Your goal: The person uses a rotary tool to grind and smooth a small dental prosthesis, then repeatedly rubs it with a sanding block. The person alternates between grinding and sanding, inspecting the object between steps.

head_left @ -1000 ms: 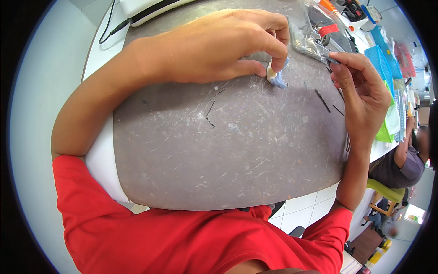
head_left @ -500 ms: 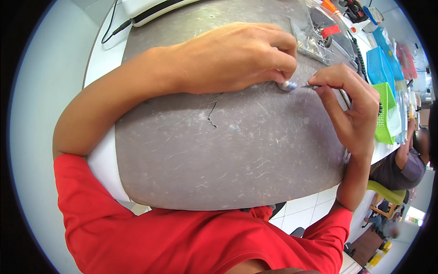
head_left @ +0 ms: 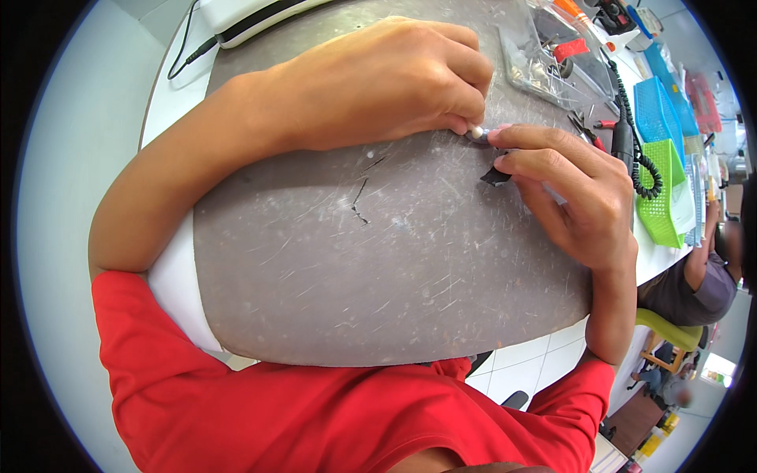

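Beyond the middle of the grey scratched work mat, my left hand is closed, its fingertips pinching a small rounded piece with a whitish end and a bluish-grey body. My right hand reaches in from the right. Its index fingertip meets the bluish end of that piece. Between its lower fingers and thumb it grips a small dark flat scrap, whose material I cannot make out. The fingers of both hands partly hide the rounded piece.
A clear box of small parts stands at the far right, near red-handled pliers and a black tool with a coiled cord. Blue and green baskets line the right. A white device sits far left. A co-worker sits at right.
My right hand has moved left and bent over, so its fingertip now touches the rounded piece. My left hand has shifted slightly left and away with it. More of the dark scrap shows.
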Tool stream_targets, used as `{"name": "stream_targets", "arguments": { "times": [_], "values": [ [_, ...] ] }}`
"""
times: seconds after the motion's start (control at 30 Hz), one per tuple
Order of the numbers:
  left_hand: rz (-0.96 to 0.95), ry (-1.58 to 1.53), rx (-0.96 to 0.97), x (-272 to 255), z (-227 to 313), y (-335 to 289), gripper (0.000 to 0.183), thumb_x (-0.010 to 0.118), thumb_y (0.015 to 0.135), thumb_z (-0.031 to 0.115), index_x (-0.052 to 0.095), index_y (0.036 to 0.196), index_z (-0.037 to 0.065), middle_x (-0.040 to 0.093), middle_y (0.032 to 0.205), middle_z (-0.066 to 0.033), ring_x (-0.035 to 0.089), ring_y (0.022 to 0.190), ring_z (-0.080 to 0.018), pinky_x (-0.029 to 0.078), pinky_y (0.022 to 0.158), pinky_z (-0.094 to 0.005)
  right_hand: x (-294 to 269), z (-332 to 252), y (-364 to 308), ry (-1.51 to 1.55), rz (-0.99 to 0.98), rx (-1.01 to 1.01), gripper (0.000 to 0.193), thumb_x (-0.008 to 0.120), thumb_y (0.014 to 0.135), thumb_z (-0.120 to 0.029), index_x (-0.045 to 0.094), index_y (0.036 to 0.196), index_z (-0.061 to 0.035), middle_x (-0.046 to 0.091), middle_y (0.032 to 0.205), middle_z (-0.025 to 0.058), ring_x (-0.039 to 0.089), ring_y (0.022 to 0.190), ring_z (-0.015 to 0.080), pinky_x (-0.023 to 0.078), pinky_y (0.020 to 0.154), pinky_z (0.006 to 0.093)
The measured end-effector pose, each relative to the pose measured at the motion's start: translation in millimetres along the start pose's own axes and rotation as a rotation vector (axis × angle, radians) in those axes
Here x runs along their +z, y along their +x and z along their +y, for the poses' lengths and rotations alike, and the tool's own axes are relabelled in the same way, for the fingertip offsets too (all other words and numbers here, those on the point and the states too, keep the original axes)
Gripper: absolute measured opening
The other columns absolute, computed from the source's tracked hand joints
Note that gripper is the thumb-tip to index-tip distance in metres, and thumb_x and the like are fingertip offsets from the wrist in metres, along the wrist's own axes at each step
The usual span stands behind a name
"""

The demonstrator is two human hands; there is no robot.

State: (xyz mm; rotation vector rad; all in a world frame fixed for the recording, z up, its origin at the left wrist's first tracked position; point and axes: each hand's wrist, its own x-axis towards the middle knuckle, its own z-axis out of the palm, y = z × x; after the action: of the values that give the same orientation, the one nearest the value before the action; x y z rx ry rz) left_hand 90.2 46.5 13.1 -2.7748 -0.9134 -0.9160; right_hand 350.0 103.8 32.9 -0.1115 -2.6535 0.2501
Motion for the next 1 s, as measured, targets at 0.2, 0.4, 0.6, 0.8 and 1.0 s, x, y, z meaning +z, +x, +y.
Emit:
{"name": "stream_targets", "arguments": {
  "times": [0.2,0.4,0.6,0.8,1.0],
  "values": [
    [-0.014,0.055,0.047,-4.6,-2.0,-0.6,0.011,0.076,0.080,0.009,0.074,0.090,0.005,0.071,0.097,-0.0062,0.070,0.093,-0.0246,0.059,0.078,-0.0352,-3.6,-5.0,-0.5,-0.005,-0.059,0.050,0.020,0.076,0.080,0.006,0.075,0.097,-0.0050,0.078,0.108,0.0100,0.078,0.091,0.0243,0.061,0.075,0.0315],
    [0.021,0.040,0.056,2.1,-7.5,-3.9,0.010,0.077,0.082,0.010,0.075,0.090,0.006,0.073,0.098,-0.0070,0.071,0.094,-0.0245,0.060,0.080,-0.0346,1.5,-3.2,-1.7,-0.009,-0.002,0.034,0.017,0.075,0.083,-0.001,0.070,0.098,-0.0070,0.077,0.104,0.0060,0.074,0.082,0.0253,0.059,0.070,0.0348],
    [0.018,0.019,0.059,1.0,-9.3,-2.0,0.010,0.077,0.082,0.010,0.075,0.090,0.005,0.072,0.097,-0.0069,0.070,0.094,-0.0247,0.059,0.080,-0.0357,-3.0,-4.5,-1.5,-0.012,-0.057,0.062,0.020,0.075,0.082,0.005,0.075,0.099,-0.0055,0.078,0.108,0.0091,0.078,0.093,0.0244,0.062,0.075,0.0319],
    [0.043,-0.002,0.004,0.4,-8.1,-3.1,0.010,0.079,0.081,0.008,0.073,0.088,0.005,0.070,0.099,-0.0061,0.069,0.093,-0.0247,0.057,0.080,-0.0363,-2.3,-5.8,0.3,-0.035,-0.059,0.034,0.020,0.075,0.081,0.006,0.075,0.099,-0.0046,0.078,0.107,0.0100,0.078,0.094,0.0245,0.062,0.075,0.0318],
    [-0.036,-0.037,0.016,-7.0,-6.6,1.3,0.008,0.077,0.083,0.007,0.073,0.089,0.003,0.071,0.098,-0.0068,0.070,0.092,-0.0253,0.058,0.080,-0.0355,-2.2,-5.7,0.9,-0.011,-0.062,0.045,0.021,0.076,0.080,0.006,0.074,0.099,-0.0042,0.078,0.107,0.0104,0.078,0.093,0.0243,0.061,0.075,0.0317]
  ]
}}
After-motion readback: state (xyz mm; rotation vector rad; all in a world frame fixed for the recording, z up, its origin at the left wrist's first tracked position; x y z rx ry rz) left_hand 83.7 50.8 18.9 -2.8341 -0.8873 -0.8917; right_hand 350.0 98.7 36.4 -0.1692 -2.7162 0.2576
